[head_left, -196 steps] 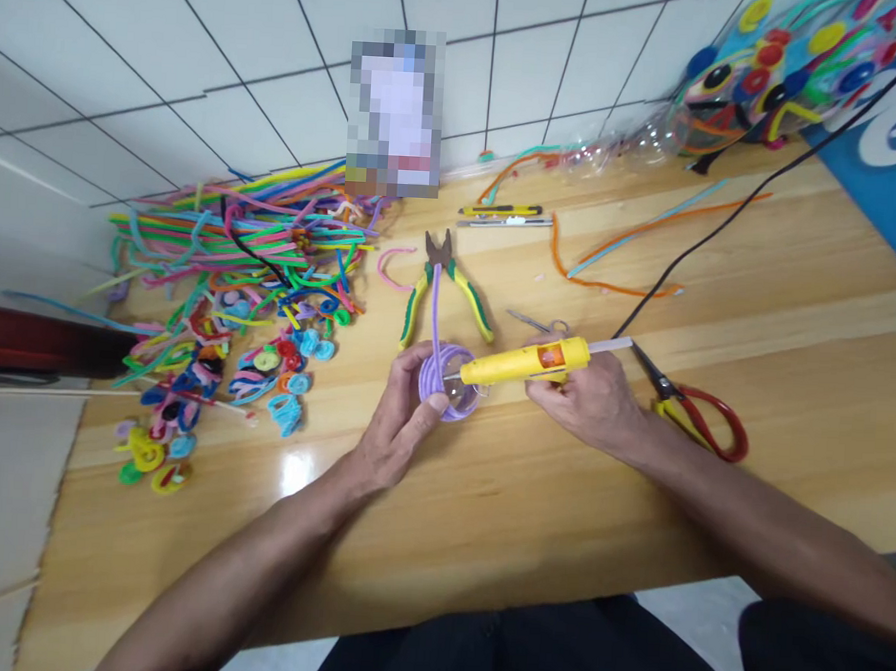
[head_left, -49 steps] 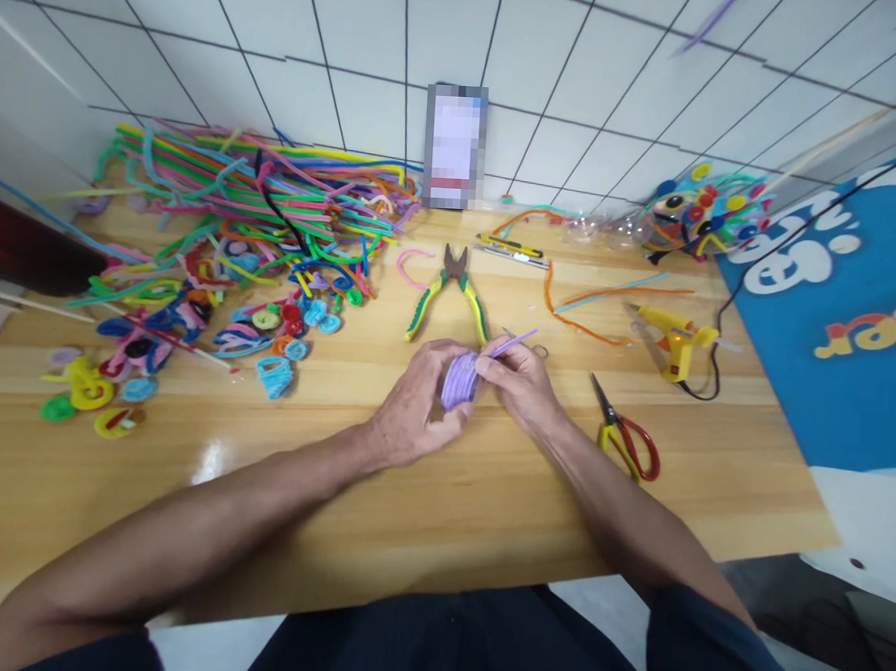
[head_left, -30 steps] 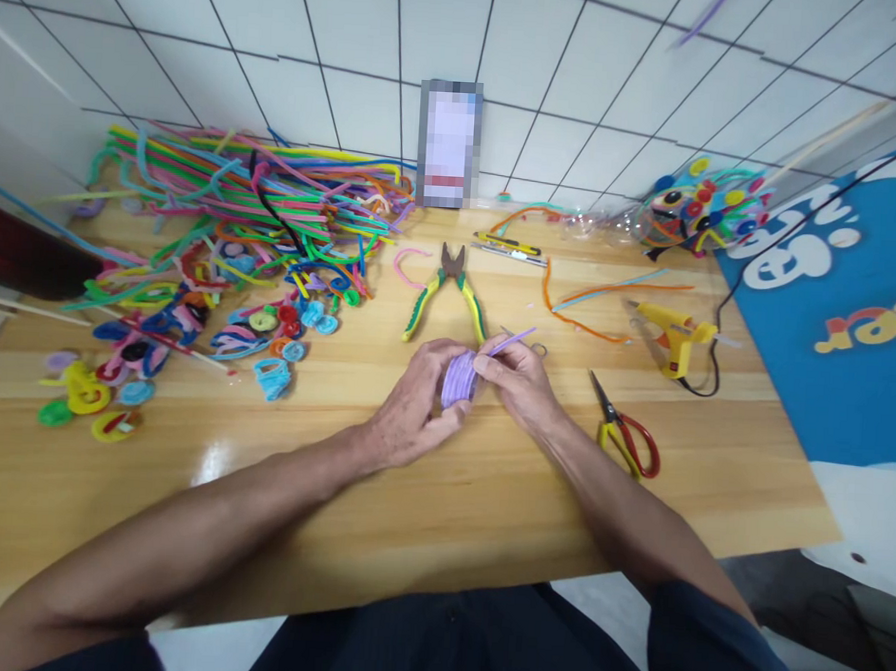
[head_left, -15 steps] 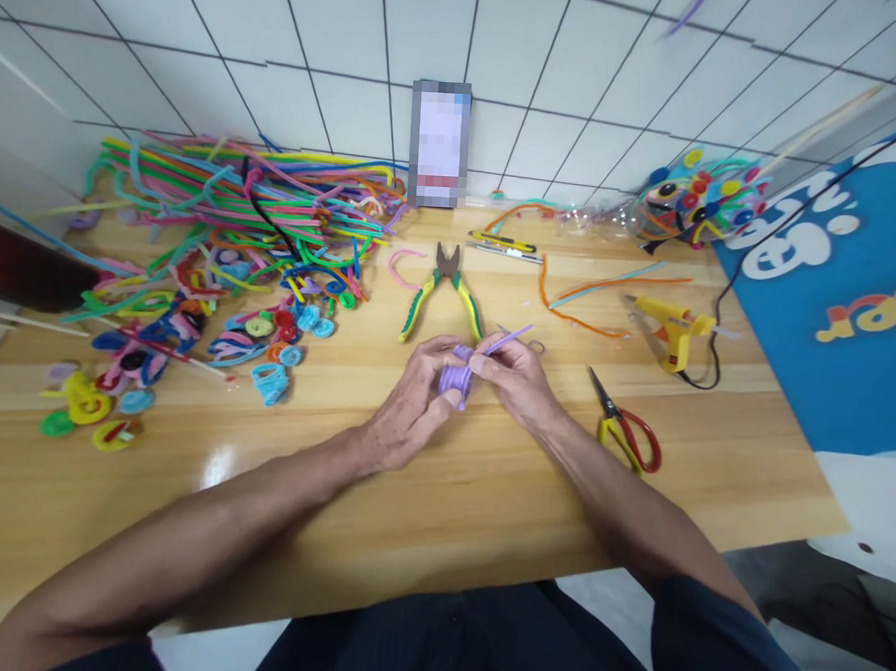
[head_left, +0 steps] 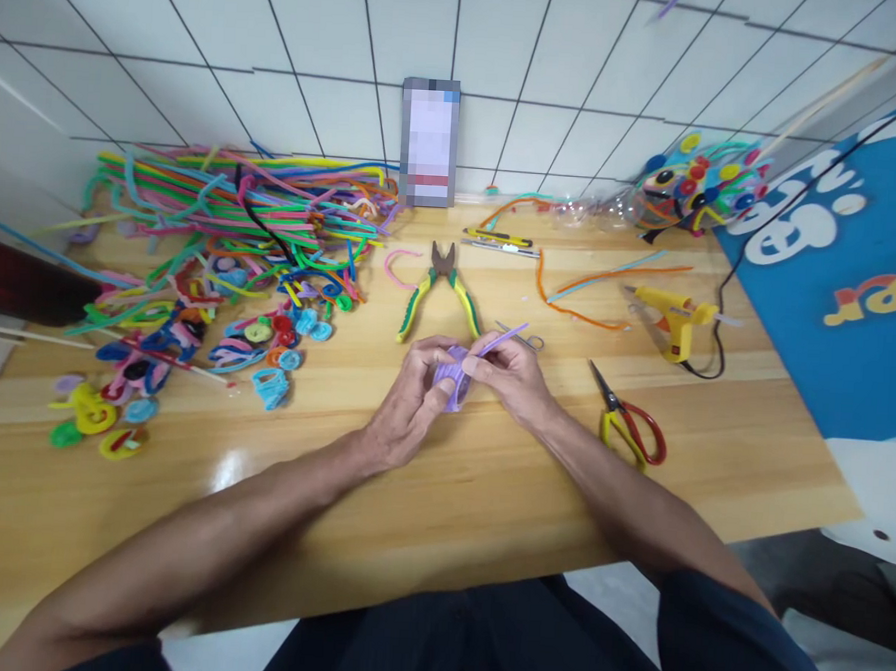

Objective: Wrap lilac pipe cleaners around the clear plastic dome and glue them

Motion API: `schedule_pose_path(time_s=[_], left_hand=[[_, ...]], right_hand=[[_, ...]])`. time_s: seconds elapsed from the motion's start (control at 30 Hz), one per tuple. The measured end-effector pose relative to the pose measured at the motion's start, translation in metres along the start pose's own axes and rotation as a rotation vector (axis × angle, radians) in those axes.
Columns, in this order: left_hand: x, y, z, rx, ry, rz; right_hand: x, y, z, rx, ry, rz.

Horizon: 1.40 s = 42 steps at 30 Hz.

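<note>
Left hand (head_left: pixel 413 394) cups purple pipe-cleaner coil (head_left: pixel 452 376), just below pliers (head_left: pixel 440 287); right hand (head_left: pixel 512 374) pinches its loose tail. Likely light, soft, bendy; best held by coil rim.

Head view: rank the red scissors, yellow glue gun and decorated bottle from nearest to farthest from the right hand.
1. Red scissors, just right of the right hand.
2. Yellow glue gun, farther right and back.
3. Decorated bottle, far right, by the wall.

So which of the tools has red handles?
The scissors, lying right of the right hand. The pliers have green and yellow handles, and the glue gun is yellow.
</note>
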<state>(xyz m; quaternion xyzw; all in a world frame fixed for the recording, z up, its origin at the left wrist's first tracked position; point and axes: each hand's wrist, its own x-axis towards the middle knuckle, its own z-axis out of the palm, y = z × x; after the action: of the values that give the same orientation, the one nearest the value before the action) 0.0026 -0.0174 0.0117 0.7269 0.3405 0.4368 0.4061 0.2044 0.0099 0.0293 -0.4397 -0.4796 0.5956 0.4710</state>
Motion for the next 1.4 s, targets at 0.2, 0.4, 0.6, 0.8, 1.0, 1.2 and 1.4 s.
schedule_pose_path(time_s=[0.2, 0.4, 0.6, 0.8, 1.0, 1.2, 1.4], left_hand=[[-0.002, -0.005, 0.001, -0.007, -0.011, 0.018], [-0.001, -0.005, 0.000, 0.010, 0.000, 0.015], [-0.001, -0.004, 0.000, 0.028, 0.012, 0.028], [0.001, -0.001, -0.002, 0.121, -0.006, 0.069], [-0.002, -0.001, -0.001, 0.016, -0.026, -0.031], [0.003, 0.007, -0.006, -0.010, -0.070, -0.163], [0.007, 0.009, -0.008, -0.031, -0.039, -0.185]], right_hand=[[0.000, -0.001, 0.001, -0.008, 0.002, -0.003], [0.002, 0.001, -0.001, 0.051, -0.009, 0.030], [0.004, 0.003, -0.002, 0.071, -0.008, 0.030], [0.003, 0.003, -0.001, 0.077, 0.021, 0.038], [0.001, -0.004, -0.002, 0.022, -0.022, 0.015], [-0.001, -0.007, -0.002, -0.062, -0.084, -0.049], [0.000, -0.004, -0.005, -0.015, -0.112, -0.008]])
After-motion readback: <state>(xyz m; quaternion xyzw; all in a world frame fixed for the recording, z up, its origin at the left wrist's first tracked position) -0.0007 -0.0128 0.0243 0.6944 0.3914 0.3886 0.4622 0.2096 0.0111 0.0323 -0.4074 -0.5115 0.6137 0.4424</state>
